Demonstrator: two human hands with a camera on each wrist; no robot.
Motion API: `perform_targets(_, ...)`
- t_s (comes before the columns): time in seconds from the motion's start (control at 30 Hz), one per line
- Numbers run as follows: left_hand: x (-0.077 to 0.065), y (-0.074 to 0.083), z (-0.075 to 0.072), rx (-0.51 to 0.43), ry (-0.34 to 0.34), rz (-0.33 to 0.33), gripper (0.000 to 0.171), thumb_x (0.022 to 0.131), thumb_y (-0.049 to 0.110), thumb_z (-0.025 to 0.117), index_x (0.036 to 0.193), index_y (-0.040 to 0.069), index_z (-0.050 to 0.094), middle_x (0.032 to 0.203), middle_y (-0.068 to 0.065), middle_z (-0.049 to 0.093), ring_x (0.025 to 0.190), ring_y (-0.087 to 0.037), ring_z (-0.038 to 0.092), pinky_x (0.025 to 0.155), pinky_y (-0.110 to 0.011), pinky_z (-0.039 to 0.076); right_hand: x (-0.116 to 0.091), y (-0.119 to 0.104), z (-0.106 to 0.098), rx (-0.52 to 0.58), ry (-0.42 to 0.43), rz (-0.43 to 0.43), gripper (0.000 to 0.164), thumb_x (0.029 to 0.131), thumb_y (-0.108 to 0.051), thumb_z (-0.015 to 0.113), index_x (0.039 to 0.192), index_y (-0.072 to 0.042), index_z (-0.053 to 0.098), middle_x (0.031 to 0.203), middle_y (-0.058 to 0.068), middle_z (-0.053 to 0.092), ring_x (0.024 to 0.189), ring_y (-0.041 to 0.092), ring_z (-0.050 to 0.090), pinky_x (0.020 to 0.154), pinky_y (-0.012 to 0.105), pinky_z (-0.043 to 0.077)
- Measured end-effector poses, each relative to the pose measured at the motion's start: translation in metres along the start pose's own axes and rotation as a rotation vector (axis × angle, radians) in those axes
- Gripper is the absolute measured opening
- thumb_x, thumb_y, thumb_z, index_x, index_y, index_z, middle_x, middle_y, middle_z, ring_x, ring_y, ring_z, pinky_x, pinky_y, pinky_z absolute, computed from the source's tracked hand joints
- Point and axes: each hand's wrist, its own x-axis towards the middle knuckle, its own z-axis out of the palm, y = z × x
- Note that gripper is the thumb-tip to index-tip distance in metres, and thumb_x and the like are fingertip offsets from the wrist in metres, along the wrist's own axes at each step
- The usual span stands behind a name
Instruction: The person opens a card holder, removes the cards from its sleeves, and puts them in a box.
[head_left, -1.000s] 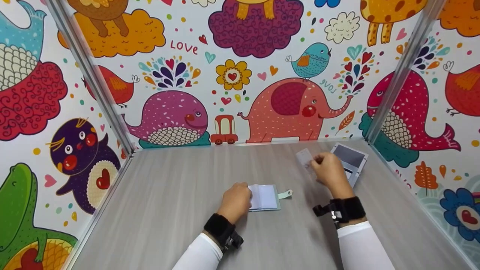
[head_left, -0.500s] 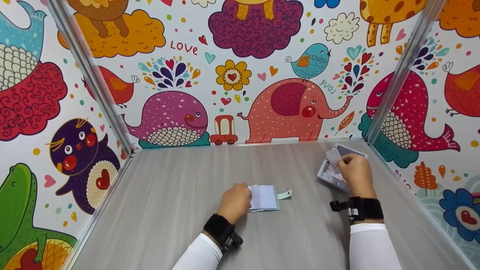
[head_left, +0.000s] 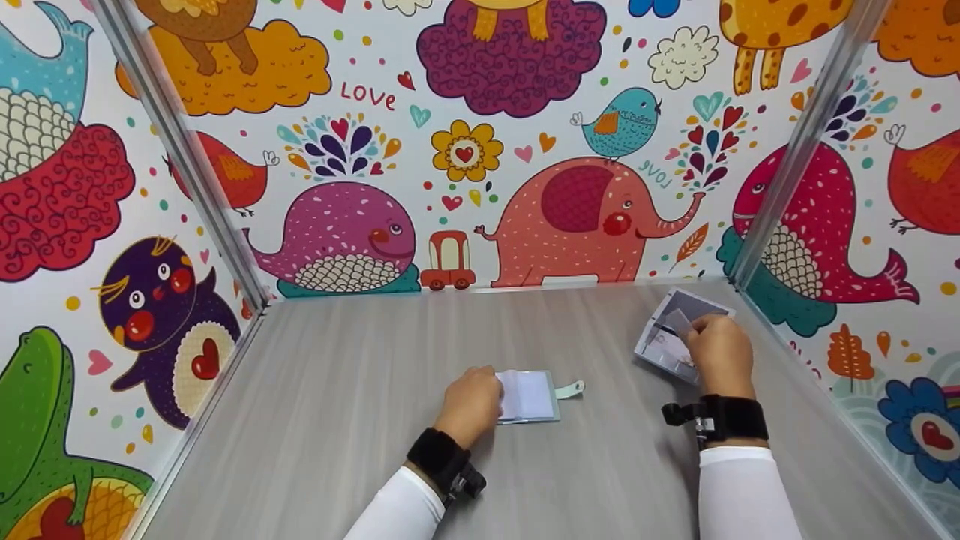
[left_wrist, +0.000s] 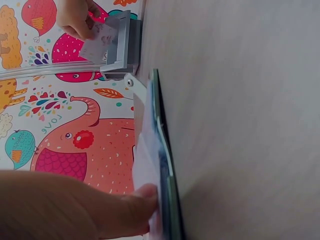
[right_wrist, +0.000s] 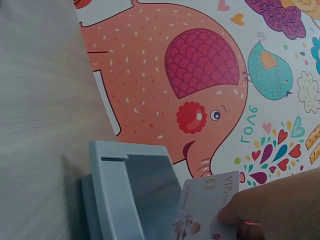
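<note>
In the head view my left hand [head_left: 471,401] holds the left side of a small mint-green card holder [head_left: 555,401], which lies spread on the table with its snap strap out to the right. In the left wrist view the thumb presses its clear sleeves [left_wrist: 146,165]; the other fingers are hidden. My right hand [head_left: 720,352] pinches a pale plastic card [right_wrist: 209,202] printed "VIP CARD" with pinkish pictures. That card is tilted over the grey box [right_wrist: 107,192] at the back right. A pinkish printed surface [head_left: 666,349] shows within the box's near part.
A grey wood-grain table [head_left: 322,427] bears the box and the card holder. Walls with cartoon animals [head_left: 341,232] stand at the back and both sides, joined by metal corner strips [head_left: 191,172].
My right hand has carried the card rightward from beside the box to over it, and has since tilted the card there. The left hand and card holder have stayed put.
</note>
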Motion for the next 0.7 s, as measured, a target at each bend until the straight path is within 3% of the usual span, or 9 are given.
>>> perform_targets(0.2,0.0,0.0,0.002,-0.001,-0.022,-0.009,0.012,0.083,0.012,0.094,0.085,0.012,0.082,0.097,-0.002,0.072,0.095,-0.025,0.071,0.081,-0.041,0.063,-0.002,-0.001,0.008,-0.076,-0.054,-0.041,0.025,0.099,-0.005,0.068,0.116,0.006,0.084,0.123,0.032,0.08,0.112,0.056,0.074,0.099,0.069,0.057)
perform_targets(0.47,0.001,0.0,0.001,0.001,-0.015,-0.003,0.013,0.083,0.011,0.094,0.085,0.011,0.082,0.097,-0.003,0.072,0.095,-0.026,0.071,0.08,-0.042,0.063,-0.004,-0.005,0.017,-0.129,-0.054,-0.11,0.018,0.092,-0.001,0.069,0.1,0.003,0.085,0.107,0.031,0.082,0.095,0.054,0.076,0.089,0.069,0.058)
perform_targets(0.7,0.002,0.0,0.001,-0.003,-0.024,-0.02,0.013,0.085,0.011,0.094,0.086,0.01,0.081,0.098,-0.003,0.073,0.096,-0.025,0.072,0.083,-0.042,0.064,-0.003,-0.01,0.024,-0.147,-0.093,-0.094,0.024,0.096,0.0,0.066,0.108,0.004,0.086,0.117,0.031,0.081,0.102,0.054,0.076,0.094,0.069,0.058)
